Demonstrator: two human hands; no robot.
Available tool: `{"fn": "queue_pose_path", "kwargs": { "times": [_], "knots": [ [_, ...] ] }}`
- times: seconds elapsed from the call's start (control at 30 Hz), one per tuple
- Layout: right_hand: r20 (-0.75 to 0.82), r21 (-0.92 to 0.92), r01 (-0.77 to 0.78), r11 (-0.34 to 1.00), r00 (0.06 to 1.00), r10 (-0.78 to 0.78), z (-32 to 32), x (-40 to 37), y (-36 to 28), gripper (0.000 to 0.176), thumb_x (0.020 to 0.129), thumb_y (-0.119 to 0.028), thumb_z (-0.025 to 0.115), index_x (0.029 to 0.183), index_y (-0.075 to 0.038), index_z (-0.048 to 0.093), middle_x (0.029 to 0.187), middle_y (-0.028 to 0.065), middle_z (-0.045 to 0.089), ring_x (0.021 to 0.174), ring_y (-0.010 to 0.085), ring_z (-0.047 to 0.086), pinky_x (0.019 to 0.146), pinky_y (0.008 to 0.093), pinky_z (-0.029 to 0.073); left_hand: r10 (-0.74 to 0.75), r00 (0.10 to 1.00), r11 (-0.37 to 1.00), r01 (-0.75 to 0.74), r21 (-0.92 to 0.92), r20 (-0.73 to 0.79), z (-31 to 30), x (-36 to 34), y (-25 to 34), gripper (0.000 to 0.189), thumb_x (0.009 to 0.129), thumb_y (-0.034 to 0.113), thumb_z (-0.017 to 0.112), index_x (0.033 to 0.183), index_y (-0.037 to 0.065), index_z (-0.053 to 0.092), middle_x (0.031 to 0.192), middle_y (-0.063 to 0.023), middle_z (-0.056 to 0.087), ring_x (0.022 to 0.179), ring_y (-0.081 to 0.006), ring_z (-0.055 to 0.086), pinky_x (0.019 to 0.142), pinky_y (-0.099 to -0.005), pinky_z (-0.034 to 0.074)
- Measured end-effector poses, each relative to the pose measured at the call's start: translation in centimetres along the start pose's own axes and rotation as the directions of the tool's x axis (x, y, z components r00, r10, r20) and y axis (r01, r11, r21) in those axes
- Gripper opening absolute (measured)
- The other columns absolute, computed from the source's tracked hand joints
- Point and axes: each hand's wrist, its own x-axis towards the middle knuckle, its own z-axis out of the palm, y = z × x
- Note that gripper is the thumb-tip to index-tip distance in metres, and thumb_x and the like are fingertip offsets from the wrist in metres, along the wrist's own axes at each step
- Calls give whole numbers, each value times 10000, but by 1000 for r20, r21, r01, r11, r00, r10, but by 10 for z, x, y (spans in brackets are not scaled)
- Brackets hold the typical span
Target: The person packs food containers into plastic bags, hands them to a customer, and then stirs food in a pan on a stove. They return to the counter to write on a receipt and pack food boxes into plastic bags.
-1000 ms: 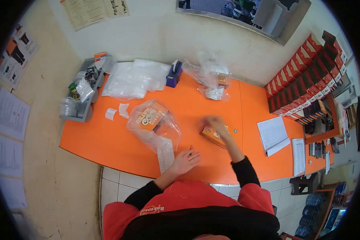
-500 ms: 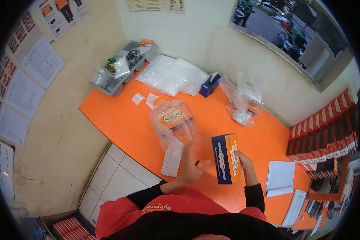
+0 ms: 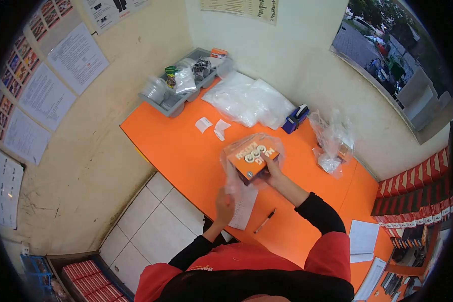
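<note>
Key relation as we read it: orange box point(image 3: 251, 160) sits inside a clear bag point(image 3: 236, 173), mid-table and closer to the front edge than the wall. R hand point(image 3: 273, 168) is on the box's near-right end, L hand point(image 3: 225, 205) is below-left at the bag's loose tail. So the box lies up and to the right of the L fingers, touching the R ones. R is the nearer hand by far. Box long axis runs approx left-right in view, skewed vs the table point(image 3: 176, 151) front edge, printed face up. R fingers wrap and clamp the box end; can't tell if they're under the film or gripping through it. L fingers are curled tight where the film meets the paper slip point(image 3: 245, 209); can't tell which of the two they pinch. Materials: box is rigid cardboard w/ sharp corners, orange top and dark side panel. Bag is thin, glossy, wrinkled film, floppy. Slip is a flat white printed strip. Table is smooth matte orange laminate. Black pen point(image 3: 264, 221) lies just right of the slip, apart from both hands.
</note>
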Motion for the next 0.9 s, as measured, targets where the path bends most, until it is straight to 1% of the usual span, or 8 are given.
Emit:
{"fn": "queue_pose_path", "kwargs": {
  "times": [0.23,0.3,0.43,0.5,0.57,0.63,0.8,0.9],
  "knots": [
    [109,101,391,915,909,-401,59,-48,9,391,867,-120,451,1242,-46,368,1267,94,400,1167,261,392,987,411,313,-114,962,938,186,-291,248,-19,67,51,220,791,68,576,993,-18,560,858,-148,607,831,-224,581,726,-300,442],
    [158,-610,666,430,633,-757,65,-49,1,410,828,-76,465,1231,-60,394,1286,119,377,1191,269,359,971,396,308,7,962,907,108,-407,271,-33,97,71,214,789,65,583,989,-10,579,889,-146,613,866,-212,583,743,-297,442],
    [591,-754,-254,-606,141,-794,46,-16,-80,481,692,-12,521,1165,-82,477,1115,145,510,1076,295,457,861,328,376,314,903,866,-146,-478,293,-39,149,66,213,812,88,576,1009,11,600,900,-135,613,842,-204,591,725,-299,447],
    [106,-968,-77,-241,741,-663,-44,20,-127,355,679,-13,533,1026,-71,586,893,110,619,889,289,575,747,333,449,311,888,802,-54,-595,339,-44,178,79,229,822,97,565,1035,15,595,884,-137,609,809,-212,593,712,-303,449],
    [545,-828,301,-473,629,-554,-37,-14,-182,269,629,23,579,888,-19,635,747,152,634,715,294,616,648,359,482,307,834,782,54,-621,459,-48,215,81,192,809,101,577,969,-2,604,896,-136,616,830,-219,593,673,-296,458],
    [-24,-994,-73,-86,880,-474,33,-77,-220,255,606,0,662,859,-31,660,754,119,642,716,193,617,663,316,491,327,719,823,102,-559,613,-43,244,75,194,802,111,582,958,-2,600,867,-140,605,800,-227,586,655,-306,453],
    [251,-960,171,-224,879,-405,181,-127,-244,418,684,-23,664,1085,-49,551,962,62,594,827,148,585,717,277,478,386,251,922,-64,-383,888,-59,304,73,228,796,174,579,966,23,574,727,-133,547,696,-269,558,640,-366,430],
    [452,-892,380,-246,753,-478,264,-87,-253,368,728,-32,622,1089,-60,550,988,66,599,836,141,582,755,268,457,628,471,763,-216,-609,620,-71,310,40,253,803,216,561,988,44,570,720,-126,549,702,-298,552,653,-393,431]
  ]
}}
